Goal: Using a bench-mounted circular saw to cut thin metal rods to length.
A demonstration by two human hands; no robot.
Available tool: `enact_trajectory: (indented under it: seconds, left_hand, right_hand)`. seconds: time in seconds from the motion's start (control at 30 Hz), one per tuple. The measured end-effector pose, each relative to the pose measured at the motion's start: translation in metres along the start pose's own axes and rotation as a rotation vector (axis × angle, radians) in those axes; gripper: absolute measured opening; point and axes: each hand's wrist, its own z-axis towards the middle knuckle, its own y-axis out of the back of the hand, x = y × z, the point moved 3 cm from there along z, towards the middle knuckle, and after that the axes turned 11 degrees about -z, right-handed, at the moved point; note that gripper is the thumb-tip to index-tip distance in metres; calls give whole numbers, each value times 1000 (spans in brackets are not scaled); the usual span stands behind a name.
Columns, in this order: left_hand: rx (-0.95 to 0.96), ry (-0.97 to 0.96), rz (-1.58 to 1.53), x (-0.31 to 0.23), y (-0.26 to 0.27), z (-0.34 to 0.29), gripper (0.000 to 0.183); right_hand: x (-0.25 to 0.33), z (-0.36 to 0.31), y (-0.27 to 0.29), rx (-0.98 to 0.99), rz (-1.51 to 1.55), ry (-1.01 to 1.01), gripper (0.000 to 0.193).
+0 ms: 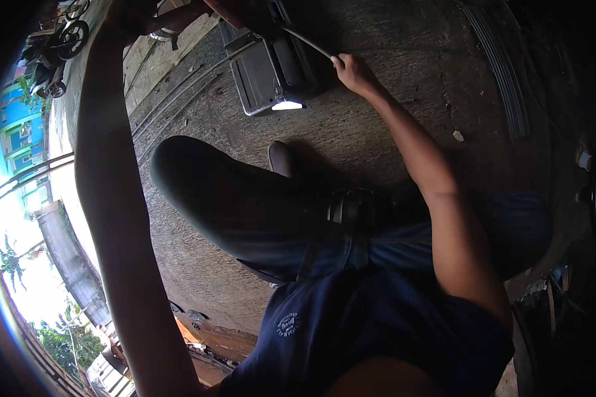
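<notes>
Head view, centred on the person's lap, shows mostly rough floor (205, 255), stretching from 9 o'clock over the top to 3. Nearly as dominant is the left arm (116, 165), running up the left side to the left grip (131, 25) at about 10:30 (so deep in shadow that I cannot tell whether it is wide, narrow or around something). Dark-trousered legs (225, 192) fold across the middle, with the tip of one shoe (280, 159) showing beyond them. A flat grey case (253, 76) lies on the floor at 12 o'clock, a bright patch on its near edge. At 2 o'clock lies a long ridged strip (500, 73); at 10 o'clock, some thin bars (179, 96). A dark red piece (226, 12) enters at 11 o'clock. Smallest of the held things is the slim rod (311, 44) at 12:30, its near end closed inside the right grip (356, 74) at 1 o'clock; its far end fades into shadow above the case. That hold is at one end only, so a knock at the far end could twist the rod loose. Poor light there could cause a misjudged contact with the case or red piece, and the left fingers might be caught if they are near.
</notes>
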Motion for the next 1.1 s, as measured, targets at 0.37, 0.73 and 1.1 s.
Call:
enact_trajectory:
  seconds: [0.37, 0.73, 1.1]
  left_hand:
    - [105, -405, 1149, -51, -51, -33, 40]
    - [138, -424, 1175, -53, -46, -21, 43]
    - [195, -516, 1374, -46, -49, -14, 47]
  right_hand:
    - [10, -2, 2, -40, 2, 49, 39]
    - [12, -2, 5, -337, 42, 226, 25]
    - [8, -8, 15, -321, -16, 252, 23]
